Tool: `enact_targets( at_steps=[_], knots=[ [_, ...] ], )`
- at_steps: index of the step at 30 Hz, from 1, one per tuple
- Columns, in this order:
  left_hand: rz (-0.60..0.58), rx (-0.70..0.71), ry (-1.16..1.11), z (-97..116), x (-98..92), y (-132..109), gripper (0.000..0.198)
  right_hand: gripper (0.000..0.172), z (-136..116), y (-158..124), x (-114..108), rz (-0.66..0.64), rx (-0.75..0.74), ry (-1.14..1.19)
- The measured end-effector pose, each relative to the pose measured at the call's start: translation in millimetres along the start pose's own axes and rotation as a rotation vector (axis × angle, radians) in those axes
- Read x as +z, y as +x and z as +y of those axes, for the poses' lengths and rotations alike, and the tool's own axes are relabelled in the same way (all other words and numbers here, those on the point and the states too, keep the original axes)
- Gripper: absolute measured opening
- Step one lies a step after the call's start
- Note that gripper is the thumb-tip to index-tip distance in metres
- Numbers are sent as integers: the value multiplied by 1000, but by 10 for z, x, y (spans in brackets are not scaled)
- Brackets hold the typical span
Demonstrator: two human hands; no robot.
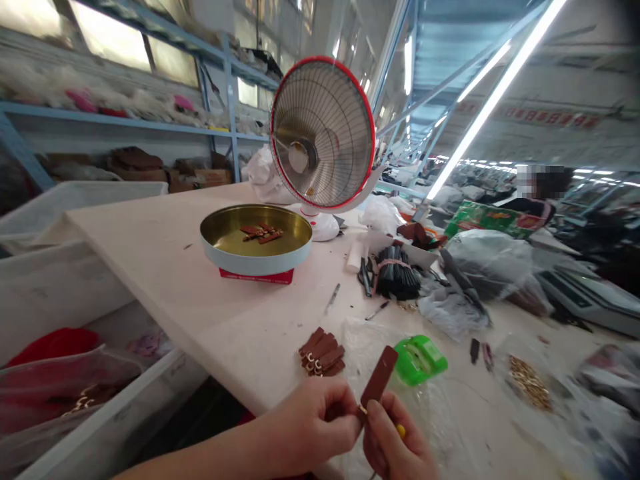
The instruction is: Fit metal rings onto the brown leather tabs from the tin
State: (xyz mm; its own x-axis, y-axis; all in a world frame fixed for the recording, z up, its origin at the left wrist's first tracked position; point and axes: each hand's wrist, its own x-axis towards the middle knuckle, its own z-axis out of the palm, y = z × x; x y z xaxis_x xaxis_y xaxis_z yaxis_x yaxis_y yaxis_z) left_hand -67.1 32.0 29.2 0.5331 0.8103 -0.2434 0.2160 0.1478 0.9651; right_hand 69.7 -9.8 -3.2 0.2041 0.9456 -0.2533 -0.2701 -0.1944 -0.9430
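At the near edge of the table I hold up a brown leather strap tab (381,375) with a small gold metal piece at its lower end. My right hand (397,437) grips that end between thumb and fingers, and a bit of something yellow (401,431) shows among its fingers. Closed in a pinch, my left hand (320,417) meets the same lower end from the left; its fingertips partly hide the gold piece. Just beyond my left hand lies a pile of similar tabs (323,351) with gold hooks. A bright green plastic dispenser (420,360) sits right behind the held tab.
A round gold-lined tin (256,262) holding several tabs stands on a red box (257,277). Behind it is a red-rimmed dish heater (323,133). Bundled black strips (397,273), pens and a bag of gold hardware (530,383) lie rightward. A person (537,190) is farther back.
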Motion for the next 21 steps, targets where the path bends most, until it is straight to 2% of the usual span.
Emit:
enact_targets(
  at_steps=[7, 12, 16, 21],
  knots=[
    [144, 56, 207, -23, 135, -147, 9, 44, 12, -165, 17, 21, -21, 38],
    [134, 44, 232, -14, 211, -178, 9, 42, 46, -256, -13, 73, -66, 127],
    [171, 77, 355, 31, 274, -226, 13, 38, 85, -247, -90, 104, -97, 65],
    [-20, 99, 174, 73, 233, -265, 15, 39, 131, -148, -283, -99, 38, 135]
  ],
)
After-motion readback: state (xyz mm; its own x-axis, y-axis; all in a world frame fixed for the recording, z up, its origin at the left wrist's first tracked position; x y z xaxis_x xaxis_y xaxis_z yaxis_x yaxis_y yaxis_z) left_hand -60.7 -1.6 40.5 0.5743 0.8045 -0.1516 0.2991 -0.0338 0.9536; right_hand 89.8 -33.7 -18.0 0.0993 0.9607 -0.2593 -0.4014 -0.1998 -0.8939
